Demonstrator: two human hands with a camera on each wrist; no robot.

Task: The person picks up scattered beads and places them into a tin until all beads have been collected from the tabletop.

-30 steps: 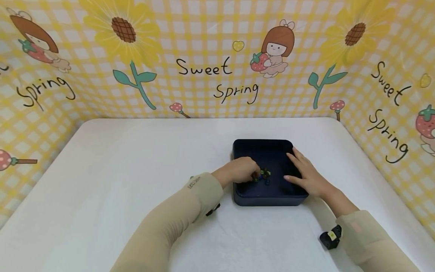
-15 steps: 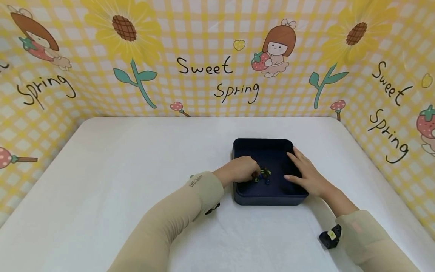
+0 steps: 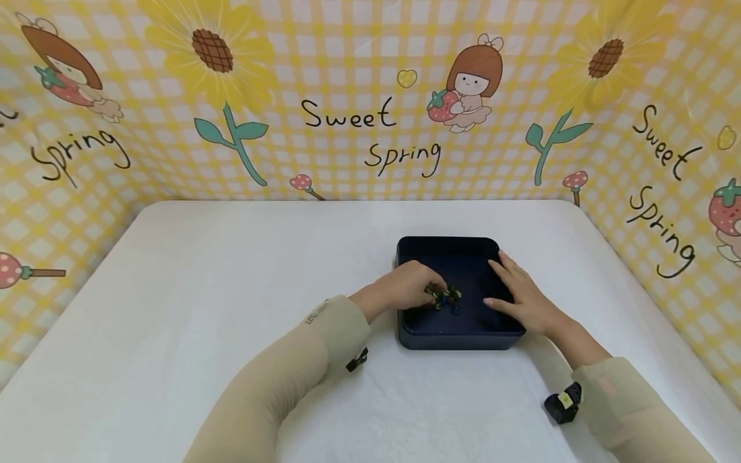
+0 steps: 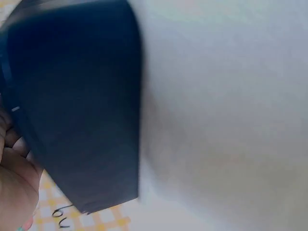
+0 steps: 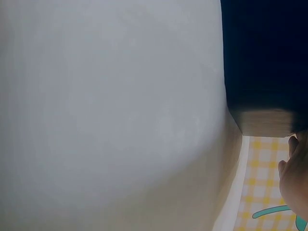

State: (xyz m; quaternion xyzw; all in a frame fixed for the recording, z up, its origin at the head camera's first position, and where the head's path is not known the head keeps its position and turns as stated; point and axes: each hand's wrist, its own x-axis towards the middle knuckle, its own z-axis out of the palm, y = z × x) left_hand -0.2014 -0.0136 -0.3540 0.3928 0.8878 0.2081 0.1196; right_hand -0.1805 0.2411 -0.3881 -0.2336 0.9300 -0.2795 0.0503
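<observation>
A dark navy box with no lid stands on the white table. On its floor lies a small cluster of shiny blue, green and yellowish pieces, which look like glass marbles. My left hand reaches over the left wall, its bent fingers down at the cluster; whether they pinch a piece is hidden. Fingers spread, my right hand rests on the right rim. In the left wrist view the box wall hides most of the left hand. The right wrist view shows part of the right hand beside the box.
White cloth covers the table around the box. A yellow checked curtain with flower prints closes off the back and both sides. Black wrist cameras hang below both sleeves.
My left hand has risen slightly and its wrist has drawn back a little to the left, uncovering more of the cluster. The right hand and the box stay where they were.
</observation>
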